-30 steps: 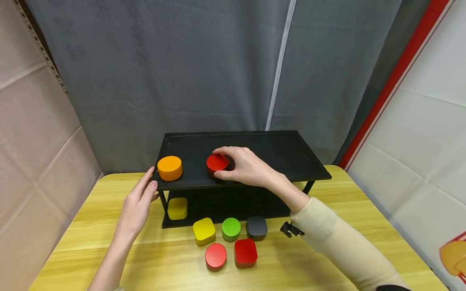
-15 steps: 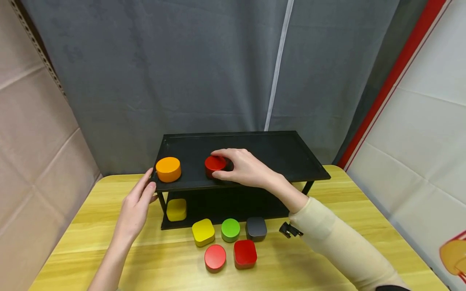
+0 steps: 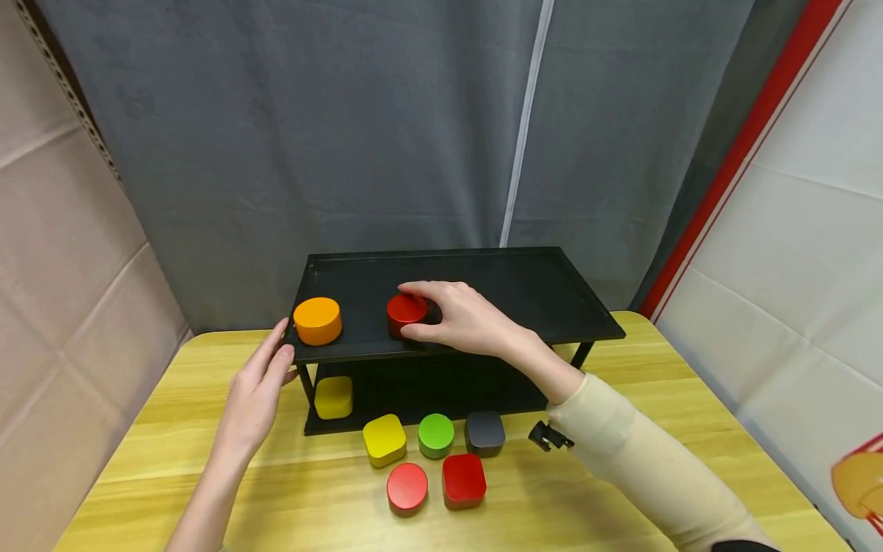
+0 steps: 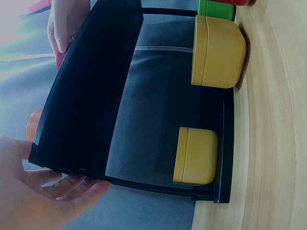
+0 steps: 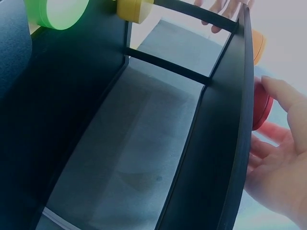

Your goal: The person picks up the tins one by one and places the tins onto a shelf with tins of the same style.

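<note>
On top of the black two-tier shelf [image 3: 510,291], my right hand [image 3: 462,318] holds a round red block [image 3: 405,313] between thumb and fingers. The right wrist view shows that red block [image 5: 261,103] standing at the upper tier's edge. My left hand [image 3: 251,391] grips the left end of the upper tier, next to a round orange block [image 3: 317,320]. From the left wrist, the fingers of the left hand [image 4: 53,191] lie along the shelf's end. A square yellow block [image 3: 334,397] sits on the lower tier at the left.
In front of the shelf, on the wooden table [image 3: 310,506], stand a square yellow block [image 3: 385,438], a round green one [image 3: 436,435], a dark grey square one [image 3: 485,433], a round red one [image 3: 407,488] and a square red one [image 3: 464,481]. A grey curtain [image 3: 386,138] hangs behind.
</note>
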